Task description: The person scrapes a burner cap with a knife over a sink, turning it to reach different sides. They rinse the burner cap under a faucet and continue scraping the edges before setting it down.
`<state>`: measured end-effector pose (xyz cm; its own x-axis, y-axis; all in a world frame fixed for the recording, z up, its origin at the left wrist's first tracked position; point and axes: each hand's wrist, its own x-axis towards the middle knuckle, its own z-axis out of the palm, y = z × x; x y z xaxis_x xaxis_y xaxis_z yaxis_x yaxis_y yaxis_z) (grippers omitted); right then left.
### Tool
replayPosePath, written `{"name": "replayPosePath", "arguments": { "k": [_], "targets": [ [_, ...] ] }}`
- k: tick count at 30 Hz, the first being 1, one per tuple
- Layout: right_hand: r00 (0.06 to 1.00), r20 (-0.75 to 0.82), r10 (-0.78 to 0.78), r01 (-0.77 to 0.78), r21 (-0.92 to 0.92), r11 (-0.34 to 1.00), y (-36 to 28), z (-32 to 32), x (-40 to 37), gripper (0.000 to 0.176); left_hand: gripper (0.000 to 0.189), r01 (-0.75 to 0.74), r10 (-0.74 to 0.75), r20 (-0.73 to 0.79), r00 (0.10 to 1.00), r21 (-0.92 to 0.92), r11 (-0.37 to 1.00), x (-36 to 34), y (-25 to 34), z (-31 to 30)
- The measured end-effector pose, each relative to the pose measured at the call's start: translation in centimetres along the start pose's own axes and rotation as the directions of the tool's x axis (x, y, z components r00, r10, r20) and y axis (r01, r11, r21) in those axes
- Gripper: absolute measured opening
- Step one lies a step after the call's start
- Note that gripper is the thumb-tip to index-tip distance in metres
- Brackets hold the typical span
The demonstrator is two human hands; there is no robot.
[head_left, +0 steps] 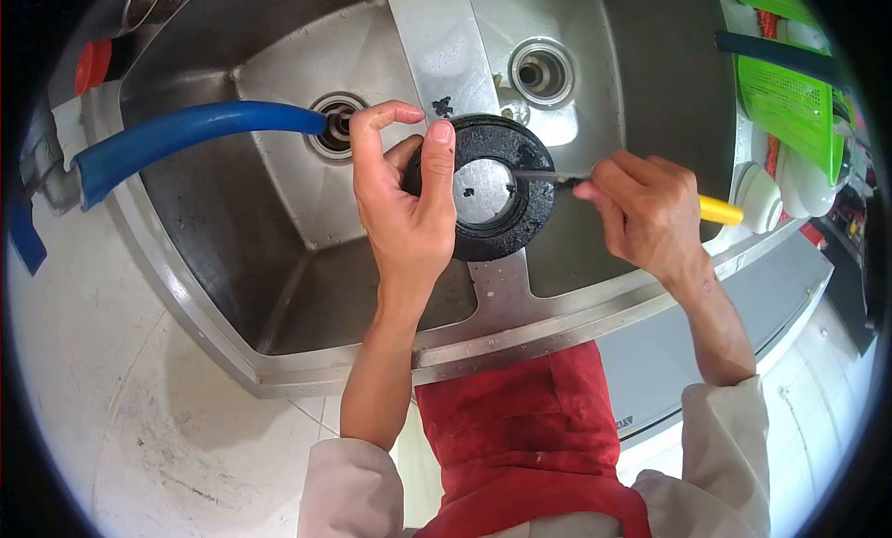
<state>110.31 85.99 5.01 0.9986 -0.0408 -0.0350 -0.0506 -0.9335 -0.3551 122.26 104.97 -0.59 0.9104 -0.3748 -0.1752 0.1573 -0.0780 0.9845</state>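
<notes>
A round black disc (530, 224) with a silvery metal centre (481, 192) is held over the divider (455, 64) between two sink basins. My left hand (409, 190) grips its left edge, thumb on top and fingers partly hidden beneath. In my right hand (646, 208) is a thin tool with a yellow handle (720, 210), my fingers closed around it. The tool's narrow grey blade (548, 176) reaches the rim of the metal centre. Small black flakes lie on the metal centre and on the divider (442, 105).
A blue hose (204, 134) crosses the left basin (325, 73), ending near its drain. The right basin has a second drain (541, 72). Green baskets (790, 111) and white bowls (760, 199) stand at the right. A red-capped item (93, 66) sits upper left.
</notes>
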Motion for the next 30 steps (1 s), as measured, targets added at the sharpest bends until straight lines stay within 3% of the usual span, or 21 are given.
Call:
{"name": "replayPosePath", "arguments": {
  "k": [1, 7, 14, 17, 26, 30],
  "targets": [
    [0.999, 0.036, -0.026, 0.025, 0.012, 1.0, 0.1, -0.3, 0.0, 0.025, 0.022, 0.005, -0.005, 0.011, 1.0, -0.015, 1.0, 0.0, -0.1, -0.1],
    [0.962, 0.127, 0.241, -0.251, 0.07, 0.965, -2.5, -1.8, -0.1, 0.023, 0.02, -0.005, 0.007, 0.043, 0.999, -0.039, 0.999, 0.0, -0.1, -0.2],
    [0.81, 0.087, 0.58, -0.585, 0.19, 0.788, -6.4, -0.1, -1.8, 0.025, 0.012, -0.018, 0.017, -0.023, 1.0, -0.038, 0.999, -0.5, 0.0, 0.3],
    [0.757, 0.052, 0.651, -0.641, 0.251, 0.725, -6.9, 1.1, -2.3, 0.026, 0.012, -0.019, 0.019, -0.041, 0.999, 0.001, 1.0, -0.6, -0.1, 0.3],
    [0.775, -0.025, 0.631, -0.613, 0.21, 0.761, -7.0, 1.6, -0.6, 0.026, 0.014, -0.024, 0.024, -0.07, 0.997, 0.012, 1.0, -0.6, 0.0, 0.3],
    [0.817, 0.039, 0.575, -0.567, 0.241, 0.788, -5.7, 1.3, -0.8, 0.027, 0.015, -0.044, 0.045, -0.091, 0.995, 0.008, 0.999, -0.5, -0.1, 0.5]
  ]
}}
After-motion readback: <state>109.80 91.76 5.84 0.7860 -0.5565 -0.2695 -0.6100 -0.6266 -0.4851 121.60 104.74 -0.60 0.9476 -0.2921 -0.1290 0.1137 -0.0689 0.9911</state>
